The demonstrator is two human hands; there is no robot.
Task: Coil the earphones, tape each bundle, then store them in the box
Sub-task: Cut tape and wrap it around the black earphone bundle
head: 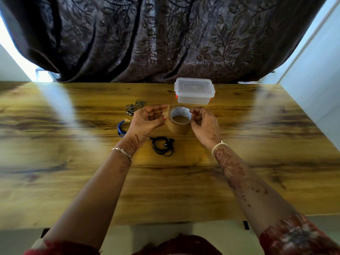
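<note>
Three earphones [162, 145] bundles, one tape roll [179, 120], one box [194, 93].

- Brown tape roll [180, 120]: centre, upright on table, core facing up.
- Black earphones [163, 145]: loose coil, 6 o'clock of roll.
- Grey earphones [134, 107]: 10 o'clock.
- Blue earphones [121, 129]: taped, 9 o'clock.
- Clear box [194, 93]: lid on, 12 o'clock.

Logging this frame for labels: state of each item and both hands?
box: lid on, far side of table
tape roll: held between both hands
left hand: gripping the roll
right hand: fingers on the roll's rim
black earphones: loosely coiled, untaped
grey earphones: bundled on table
blue earphones: partly hidden by left hand
</note>
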